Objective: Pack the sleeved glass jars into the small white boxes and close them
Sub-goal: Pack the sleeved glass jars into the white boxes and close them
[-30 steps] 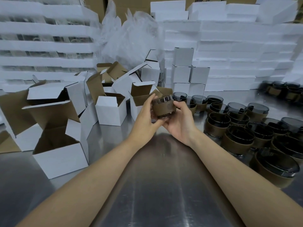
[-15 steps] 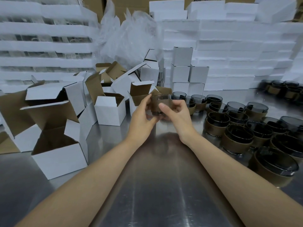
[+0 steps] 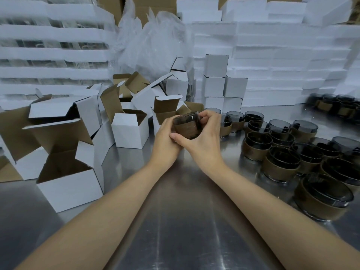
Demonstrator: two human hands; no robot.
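A dark glass jar with a brown paper sleeve [image 3: 187, 125] is held above the steel table, tilted, between both hands. My left hand [image 3: 165, 139] cups its left side and bottom. My right hand [image 3: 204, 137] wraps round its right side, fingers curled over the rim and thumb under the base. Just behind the jar stands an open small white box [image 3: 165, 112] with brown inside and raised flaps. Several more sleeved jars [image 3: 280, 162] stand in rows on the right.
Several open white boxes [image 3: 130, 129] lie and stand at the left, one large near box [image 3: 70, 184] at front left. Closed white boxes [image 3: 216, 86] are stacked behind the jars. White foam trays [image 3: 272, 55] and plastic wrap fill the back. Steel table [image 3: 185, 221].
The jar has been turned in my hands and tilted. My right hand has shifted from under and beside it to wrapping over its rim. Both hands stay near the open box.
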